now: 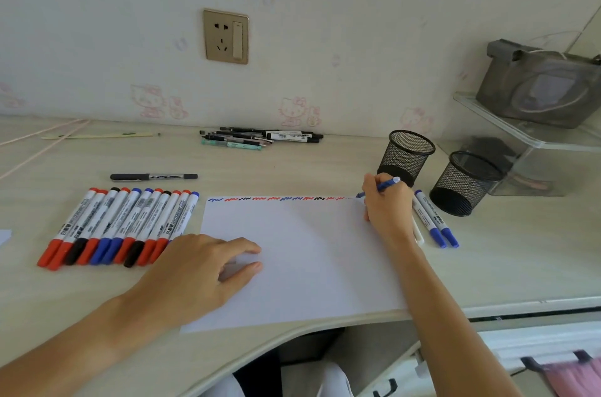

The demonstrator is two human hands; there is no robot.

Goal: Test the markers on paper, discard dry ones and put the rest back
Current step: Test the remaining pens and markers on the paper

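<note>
**Head view: right hand testing a blue marker at the paper's far right corner**

Head camera, we look down at a pale desk (292,165). Our right hand (387,201) pinches a blue marker (382,186), tip at the top edge of the white paper (292,260), at about 1 o'clock from the sheet's centre. The tip itself is too small to tell whether it touches. A row of short squiggles (276,199) in blue, red and black runs along that edge. Our left hand (201,270) rests on the sheet's left part, at 9 o'clock, fingers loosely bent, holding nothing.

A row of capped markers (117,227) lies at 9 o'clock beyond the paper, its nearest marker partly hidden behind the left hand. Two blue markers (435,221) lie at 3 o'clock; a white object beside them is mostly hidden by the right wrist. Two black mesh cups (435,169) stand at 2 o'clock; we can't see what's inside them. A lone black marker (153,176) lies at 10 o'clock, and a pile of pens (260,137) at 12 by the wall; we can't make out a count.
</note>
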